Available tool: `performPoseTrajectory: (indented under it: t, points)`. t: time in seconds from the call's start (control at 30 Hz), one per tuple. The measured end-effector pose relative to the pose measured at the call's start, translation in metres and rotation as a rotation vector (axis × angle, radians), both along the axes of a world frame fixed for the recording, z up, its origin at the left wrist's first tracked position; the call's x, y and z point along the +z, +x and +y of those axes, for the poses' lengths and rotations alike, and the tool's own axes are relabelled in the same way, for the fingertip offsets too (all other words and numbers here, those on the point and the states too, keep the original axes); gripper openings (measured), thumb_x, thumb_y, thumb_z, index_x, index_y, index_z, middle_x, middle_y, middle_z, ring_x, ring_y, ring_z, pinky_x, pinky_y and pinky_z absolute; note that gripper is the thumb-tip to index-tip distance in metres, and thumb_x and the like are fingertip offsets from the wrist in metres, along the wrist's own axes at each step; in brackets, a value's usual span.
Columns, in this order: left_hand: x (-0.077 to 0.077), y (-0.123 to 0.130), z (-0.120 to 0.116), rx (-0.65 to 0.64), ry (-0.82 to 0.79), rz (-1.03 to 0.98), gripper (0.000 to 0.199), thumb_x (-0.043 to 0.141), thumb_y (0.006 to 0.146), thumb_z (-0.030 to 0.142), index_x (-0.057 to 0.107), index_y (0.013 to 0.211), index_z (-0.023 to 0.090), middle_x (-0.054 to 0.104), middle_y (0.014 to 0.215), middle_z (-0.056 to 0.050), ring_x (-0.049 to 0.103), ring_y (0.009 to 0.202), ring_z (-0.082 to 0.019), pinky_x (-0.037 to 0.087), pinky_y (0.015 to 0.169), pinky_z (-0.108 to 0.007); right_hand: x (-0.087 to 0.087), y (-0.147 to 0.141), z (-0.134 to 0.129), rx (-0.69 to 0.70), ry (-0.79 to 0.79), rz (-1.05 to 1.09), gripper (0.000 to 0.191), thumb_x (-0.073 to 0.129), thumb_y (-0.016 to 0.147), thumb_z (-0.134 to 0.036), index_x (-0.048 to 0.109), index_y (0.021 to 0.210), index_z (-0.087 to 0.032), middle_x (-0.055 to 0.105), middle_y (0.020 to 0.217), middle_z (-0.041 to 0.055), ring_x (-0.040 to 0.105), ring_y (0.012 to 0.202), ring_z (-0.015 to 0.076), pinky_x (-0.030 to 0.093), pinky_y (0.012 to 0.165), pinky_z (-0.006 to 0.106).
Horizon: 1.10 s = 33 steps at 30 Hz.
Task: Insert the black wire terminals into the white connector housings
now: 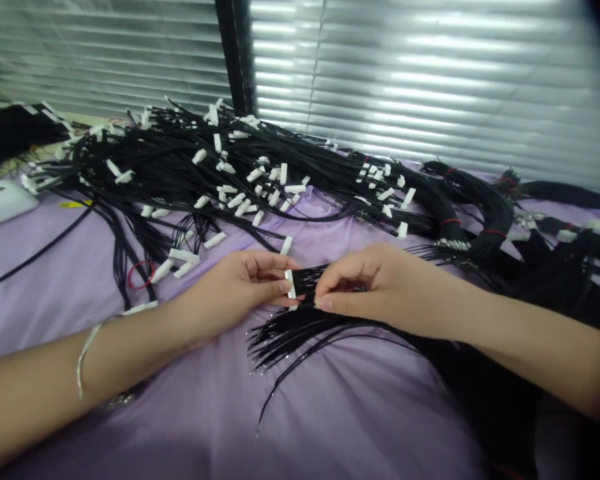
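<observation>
Between the thumb and fingers of my left hand (253,280) is a white connector housing (291,285), with black wires (307,279) running out of its right side. My right hand (365,280) pinches at those wires just right of the housing, thumb and forefinger together; the tips appear to be on a single black wire, though its end is hidden. Below both hands a loose bundle of black wires (290,340) fans out to the left, small metal terminals on the ends. One wire from it curves down toward me.
A long heap of black cables (180,160) with white connectors lies along the back, before the window blinds (420,73). Red-banded wire bundles (495,207) are at right. A red ring (141,274) and a white device (5,202) lie left on the purple cloth (220,407).
</observation>
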<state>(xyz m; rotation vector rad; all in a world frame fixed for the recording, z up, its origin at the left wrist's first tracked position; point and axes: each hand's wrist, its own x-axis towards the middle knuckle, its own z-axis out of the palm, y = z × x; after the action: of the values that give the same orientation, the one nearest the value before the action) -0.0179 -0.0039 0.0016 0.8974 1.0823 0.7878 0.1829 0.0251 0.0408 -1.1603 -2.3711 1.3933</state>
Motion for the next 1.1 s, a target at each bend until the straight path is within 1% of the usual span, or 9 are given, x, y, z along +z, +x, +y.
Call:
performPoseTrajectory:
  t: [0.07, 0.13, 0.17, 0.27, 0.33, 0.43, 0.67, 0.87, 1.1]
  points:
    - [-0.001, -0.001, 0.000, -0.002, 0.009, 0.019, 0.017, 0.069, 0.075, 0.009, 0.070, 0.089, 0.017, 0.073, 0.077, 0.001, 0.069, 0.070, -0.011, 0.055, 0.074, -0.020, -0.001, 0.001, 0.002, 0.054, -0.008, 0.024, 0.012, 0.062, 0.079, -0.026, 0.072, 0.079, -0.021, 0.069, 0.075, 0.0002, 0.059, 0.064, 0.0117, 0.043, 0.054, 0.023]
    - [-0.002, -0.002, 0.000, -0.013, 0.012, 0.031, 0.016, 0.070, 0.076, 0.012, 0.069, 0.092, 0.017, 0.073, 0.079, 0.000, 0.069, 0.073, -0.010, 0.054, 0.075, -0.019, -0.002, 0.002, 0.002, 0.084, 0.039, 0.057, 0.012, 0.061, 0.080, -0.026, 0.072, 0.080, -0.021, 0.068, 0.076, -0.0001, 0.058, 0.064, 0.0108, 0.042, 0.055, 0.022]
    - [-0.002, -0.003, 0.000, -0.021, 0.010, 0.034, 0.017, 0.070, 0.076, 0.013, 0.069, 0.093, 0.017, 0.074, 0.082, 0.000, 0.069, 0.075, -0.010, 0.054, 0.076, -0.019, -0.004, 0.001, 0.002, 0.072, 0.100, 0.073, 0.013, 0.059, 0.081, -0.025, 0.071, 0.079, -0.021, 0.066, 0.074, -0.0007, 0.056, 0.063, 0.0098, 0.041, 0.055, 0.022]
    - [-0.003, -0.005, 0.001, -0.043, 0.005, 0.025, 0.020, 0.071, 0.076, 0.014, 0.069, 0.096, 0.015, 0.074, 0.088, -0.002, 0.069, 0.080, -0.011, 0.054, 0.080, -0.019, -0.010, -0.001, 0.000, 0.001, 0.412, 0.073, 0.011, 0.054, 0.079, -0.015, 0.063, 0.072, -0.017, 0.057, 0.064, -0.0036, 0.047, 0.057, 0.0062, 0.036, 0.054, 0.019]
    - [-0.004, -0.005, 0.002, -0.053, 0.010, 0.018, 0.019, 0.071, 0.077, 0.014, 0.069, 0.095, 0.015, 0.074, 0.089, -0.002, 0.069, 0.080, -0.011, 0.055, 0.079, -0.018, -0.015, -0.002, -0.001, -0.029, 0.532, 0.038, 0.011, 0.054, 0.075, -0.012, 0.057, 0.066, -0.016, 0.049, 0.058, -0.0052, 0.041, 0.053, 0.0048, 0.032, 0.051, 0.019]
    - [-0.004, -0.004, 0.002, -0.054, 0.011, 0.024, 0.018, 0.070, 0.078, 0.013, 0.069, 0.095, 0.016, 0.074, 0.089, -0.001, 0.070, 0.079, -0.010, 0.055, 0.078, -0.018, -0.020, -0.003, -0.001, -0.047, 0.485, -0.011, 0.012, 0.053, 0.074, -0.015, 0.055, 0.062, -0.017, 0.045, 0.055, -0.0058, 0.038, 0.050, 0.0047, 0.028, 0.047, 0.019]
    - [-0.002, -0.002, 0.002, -0.055, 0.023, 0.089, 0.020, 0.069, 0.079, 0.014, 0.068, 0.098, 0.014, 0.075, 0.093, -0.003, 0.070, 0.081, -0.011, 0.055, 0.077, -0.016, -0.018, -0.007, -0.001, -0.061, 0.425, -0.101, 0.015, 0.053, 0.078, -0.021, 0.059, 0.064, -0.017, 0.050, 0.055, -0.0048, 0.042, 0.051, 0.0058, 0.030, 0.049, 0.021]
    - [-0.002, -0.003, 0.000, -0.054, 0.042, 0.118, 0.020, 0.068, 0.081, 0.013, 0.067, 0.100, 0.016, 0.075, 0.091, -0.001, 0.071, 0.078, -0.010, 0.055, 0.075, -0.013, -0.021, -0.008, -0.002, -0.097, 0.493, -0.096, 0.015, 0.054, 0.077, -0.019, 0.059, 0.063, -0.017, 0.049, 0.054, -0.0058, 0.041, 0.050, 0.0046, 0.030, 0.049, 0.020]
    - [-0.003, -0.002, 0.000, -0.056, 0.044, 0.121, 0.018, 0.067, 0.081, 0.014, 0.068, 0.099, 0.016, 0.075, 0.088, 0.000, 0.071, 0.080, -0.011, 0.056, 0.076, -0.014, -0.024, -0.009, -0.001, -0.072, 0.540, -0.059, 0.012, 0.057, 0.075, -0.017, 0.059, 0.063, -0.016, 0.047, 0.055, -0.0061, 0.040, 0.052, 0.0038, 0.030, 0.050, 0.019]
